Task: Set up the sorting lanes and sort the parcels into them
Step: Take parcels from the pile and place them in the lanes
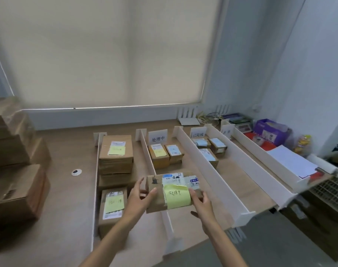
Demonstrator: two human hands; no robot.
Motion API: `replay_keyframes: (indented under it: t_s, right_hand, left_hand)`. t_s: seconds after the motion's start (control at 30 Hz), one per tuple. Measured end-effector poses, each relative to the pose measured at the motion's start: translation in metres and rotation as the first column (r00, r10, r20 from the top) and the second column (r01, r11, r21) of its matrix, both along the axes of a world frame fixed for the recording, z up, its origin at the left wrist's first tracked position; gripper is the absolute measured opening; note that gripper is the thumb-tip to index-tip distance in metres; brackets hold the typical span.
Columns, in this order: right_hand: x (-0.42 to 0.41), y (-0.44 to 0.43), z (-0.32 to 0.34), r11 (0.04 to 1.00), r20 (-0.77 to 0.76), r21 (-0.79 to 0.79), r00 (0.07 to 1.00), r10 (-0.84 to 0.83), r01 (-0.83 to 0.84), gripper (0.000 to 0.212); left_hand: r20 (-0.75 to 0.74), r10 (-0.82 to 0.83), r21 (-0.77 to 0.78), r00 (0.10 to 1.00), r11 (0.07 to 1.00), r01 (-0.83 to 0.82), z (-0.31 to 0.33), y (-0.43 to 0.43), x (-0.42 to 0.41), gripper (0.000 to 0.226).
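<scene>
Parcel [156,203], a small brown cardboard one, is held in the air by both hands, just above the near part of a white divider [147,151] that parts the left lane from the middle one. A yellow note [176,196] with the handwritten characters 处理中 sticks to its top, beside a printed label. The left hand [139,197] grips the parcel's left end, thumb on top and fingers curled round the far edge. The right hand [201,203] holds the right end, its thumb lying on top just beside the note and its fingers underneath.

At the far end of the middle lane stands a card [158,137] reading 处理中, with two small parcels [165,154] side by side in front of it. The next lane to the right has a card [198,132] reading 已完成 and three small parcels [209,149]. The left lane holds a stack of larger flat parcels [116,157] and, nearer, another box [113,207], each with a yellow note.

On the bench [67,189], far left, stands a pile of big cartons [13,170]. At the right lie white paper sheets [291,160] and a purple box [270,132].
</scene>
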State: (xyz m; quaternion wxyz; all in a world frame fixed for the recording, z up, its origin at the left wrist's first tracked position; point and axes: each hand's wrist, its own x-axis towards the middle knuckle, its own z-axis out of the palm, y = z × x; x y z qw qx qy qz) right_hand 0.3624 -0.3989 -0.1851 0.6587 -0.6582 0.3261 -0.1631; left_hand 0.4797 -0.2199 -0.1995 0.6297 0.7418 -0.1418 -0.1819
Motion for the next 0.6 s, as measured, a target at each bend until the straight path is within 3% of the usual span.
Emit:
replay_keyframes:
  t_s: [0.07, 0.13, 0.23, 0.3, 0.37, 0.47, 0.6]
  right_hand:
    - [0.014, -0.032, -0.005, 1.000, -0.002, 0.009, 1.000, 0.011, -0.011, 0.029]
    - [0.035, -0.066, -0.006, 0.997, 0.041, 0.069, 0.999, 0.023, -0.026, 0.031]
    - [0.075, -0.105, -0.002, 0.978, 0.108, 0.207, 0.993, -0.043, 0.020, 0.058]
    - [0.100, -0.120, -0.007, 0.980, 0.022, 0.199, 1.000, -0.022, 0.017, 0.068]
    - [0.121, -0.123, -0.017, 0.979, -0.119, 0.158, 0.981, 0.152, -0.132, 0.065]
    - [0.141, -0.128, -0.041, 0.953, -0.175, 0.142, 0.941, 0.289, -0.267, 0.057]
    - [0.170, -0.154, -0.074, 0.967, -0.166, 0.178, 0.964, 0.209, -0.179, 0.038]
  left_hand:
    - [0.034, -0.049, 0.078, 0.998, 0.996, 0.047, -0.002, -0.025, 0.007, 0.078]
    - [0.034, -0.054, 0.115, 0.998, 0.992, 0.050, -0.003, -0.055, 0.018, 0.057]
    - [-0.159, 0.005, 0.000, 0.987, 1.000, -0.005, -0.005, -0.100, 0.041, 0.030]
    - [-0.263, 0.092, -0.037, 0.961, 0.994, -0.105, -0.012, -0.131, 0.055, 0.027]
    - [-0.297, 0.165, -0.007, 0.941, 0.985, -0.175, -0.019, -0.160, 0.064, 0.030]
    - [-0.209, 0.193, 0.187, 0.959, 0.970, -0.154, -0.035, -0.187, 0.073, 0.030]
    - [-0.065, 0.111, 0.423, 0.992, 0.903, -0.073, -0.052, -0.192, 0.095, 0.026]
